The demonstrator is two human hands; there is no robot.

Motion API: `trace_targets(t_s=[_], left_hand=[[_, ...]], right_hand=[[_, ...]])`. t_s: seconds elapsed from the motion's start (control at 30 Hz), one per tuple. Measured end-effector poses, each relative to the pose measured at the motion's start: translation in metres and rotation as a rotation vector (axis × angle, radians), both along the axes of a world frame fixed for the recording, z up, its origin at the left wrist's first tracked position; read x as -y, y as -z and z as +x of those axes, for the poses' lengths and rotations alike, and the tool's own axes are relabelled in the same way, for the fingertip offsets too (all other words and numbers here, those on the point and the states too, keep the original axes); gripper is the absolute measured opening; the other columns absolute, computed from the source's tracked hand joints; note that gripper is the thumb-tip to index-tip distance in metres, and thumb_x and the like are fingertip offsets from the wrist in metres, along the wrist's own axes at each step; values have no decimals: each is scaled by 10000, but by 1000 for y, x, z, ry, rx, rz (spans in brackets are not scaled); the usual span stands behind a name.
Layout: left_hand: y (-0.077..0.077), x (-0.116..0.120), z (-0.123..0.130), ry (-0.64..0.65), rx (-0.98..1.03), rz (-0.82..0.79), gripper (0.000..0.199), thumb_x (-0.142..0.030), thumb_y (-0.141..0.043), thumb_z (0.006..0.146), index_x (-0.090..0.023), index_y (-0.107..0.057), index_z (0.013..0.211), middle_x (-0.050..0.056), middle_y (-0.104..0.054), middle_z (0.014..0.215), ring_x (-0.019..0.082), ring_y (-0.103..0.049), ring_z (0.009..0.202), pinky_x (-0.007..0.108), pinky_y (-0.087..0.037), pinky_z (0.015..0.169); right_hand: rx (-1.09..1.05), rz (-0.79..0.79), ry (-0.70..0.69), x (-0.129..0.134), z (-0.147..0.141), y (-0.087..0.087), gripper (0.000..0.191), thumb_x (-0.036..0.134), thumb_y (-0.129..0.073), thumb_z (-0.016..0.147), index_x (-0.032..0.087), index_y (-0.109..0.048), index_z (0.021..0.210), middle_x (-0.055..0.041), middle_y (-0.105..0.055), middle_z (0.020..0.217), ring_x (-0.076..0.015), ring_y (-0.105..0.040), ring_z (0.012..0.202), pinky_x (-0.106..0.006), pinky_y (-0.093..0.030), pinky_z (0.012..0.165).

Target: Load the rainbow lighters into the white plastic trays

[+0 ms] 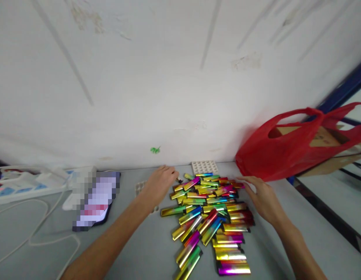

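Shiny metallic lighters (194,201) in gold, green, blue, red and magenta lie in a loose pile on the grey table. At the pile's upper left, my left hand (159,184) has its fingers curled together, and the dark end of a lighter (179,180) shows at the fingertips; its body is hidden by the hand. My right hand (263,198) is at the pile's right edge, thumb and fingers apart, its fingertips by a magenta-ended lighter (240,185). Partly behind my left hand and forearm lies a pale tray with holes (139,188).
A second white holed tray (205,167) lies against the wall behind the pile. To the left are a phone (97,200), a white power strip (31,186) and loose white cables. A red plastic bag (273,155) with cardboard inside stands at the right by the table's edge.
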State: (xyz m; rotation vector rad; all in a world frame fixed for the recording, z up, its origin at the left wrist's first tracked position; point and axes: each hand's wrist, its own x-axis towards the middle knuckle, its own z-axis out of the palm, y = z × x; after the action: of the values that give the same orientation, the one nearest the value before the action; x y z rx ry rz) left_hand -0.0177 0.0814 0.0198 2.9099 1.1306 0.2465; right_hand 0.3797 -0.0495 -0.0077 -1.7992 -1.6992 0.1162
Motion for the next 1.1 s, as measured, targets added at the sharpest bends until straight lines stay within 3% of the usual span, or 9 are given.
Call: trace_targets(t_s=[0.1, 0.23, 0.33, 0.53, 0.67, 0.73, 0.9, 1.03, 1.1], left_hand=[[1, -6, -6, -20, -36, 16, 277, -363, -834, 1160, -174, -785, 1355, 101, -807, 1369, 297, -819, 1175, 518, -715, 1033], [-3, 5, -5, -52, -8, 34, 189, -119, -762, 1147, -145, -774, 1334, 107, -798, 1314, 309, -800, 1198, 535, -698, 1078], [-7, 25, 14, -17, 49, 20, 372, 49, -628, 1110, -154, -739, 1400, 126, -774, 1340, 317, -760, 1252, 530, -670, 1145], [-6, 60, 70, 140, 140, -26, 172, -65, -667, 1181, -197, -756, 1245, 80, -782, 1248, 296, -762, 1214, 475, -670, 1124], [-3, 66, 81, 146, 196, -24, 114, -136, -676, 1207, -208, -762, 1226, 77, -779, 1231, 324, -749, 1249, 533, -647, 1155], [-3, 73, 74, 106, 246, -20, 144, -213, -685, 1223, -215, -731, 1359, 90, -765, 1319, 333, -724, 1312, 551, -627, 1196], [2, 113, 30, -62, 358, -10, 573, -281, -726, 1190, -194, -484, 1702, 166, -685, 1511, 375, -685, 1383, 590, -621, 1198], [17, 148, -8, -145, 417, 40, 629, -420, -750, 1148, -232, -494, 1691, 167, -688, 1538, 414, -669, 1407, 600, -602, 1187], [24, 158, -21, -147, 366, 33, 621, -350, -708, 1154, -243, -479, 1722, 146, -717, 1542, 391, -685, 1401, 565, -591, 1187]], right_hand=[[-10, -60, -68, 1, 12, 3, 363, 344, -579, 1071, 246, -890, 1229, -138, -916, 1267, -382, -854, 1195, -556, -660, 1078], [-23, -110, -128, 0, 21, 3, 344, 321, -600, 1062, 252, -893, 1229, -141, -908, 1268, -380, -848, 1196, -552, -664, 1077], [-37, -142, -171, -1, 25, 0, 340, 352, -629, 1065, 251, -889, 1260, -148, -899, 1287, -384, -840, 1204, -559, -662, 1078], [-38, -191, -238, 0, 26, -12, 308, 399, -679, 1057, 259, -901, 1220, -148, -899, 1235, -388, -846, 1154, -540, -673, 1021], [-28, -198, -234, 10, 29, -21, 318, 420, -671, 1098, 268, -905, 1251, -133, -892, 1186, -363, -851, 1061, -503, -678, 951], [-24, -184, -208, 19, 31, -25, 335, 439, -659, 1122, 266, -898, 1282, -138, -886, 1194, -367, -847, 1067, -507, -676, 951], [-24, -40, -115, 34, 12, -35, 313, 478, -714, 1136, 280, -879, 1312, -124, -864, 1234, -354, -837, 1062, -492, -683, 932], [-45, -41, -255, 24, -28, -37, 278, 351, -667, 1175, 278, -847, 1374, -121, -846, 1283, -329, -824, 1146, -487, -678, 1015], [-27, -37, -300, 13, -42, -34, 258, 296, -662, 1171, 274, -850, 1346, -117, -846, 1284, -328, -815, 1174, -495, -673, 1037]])
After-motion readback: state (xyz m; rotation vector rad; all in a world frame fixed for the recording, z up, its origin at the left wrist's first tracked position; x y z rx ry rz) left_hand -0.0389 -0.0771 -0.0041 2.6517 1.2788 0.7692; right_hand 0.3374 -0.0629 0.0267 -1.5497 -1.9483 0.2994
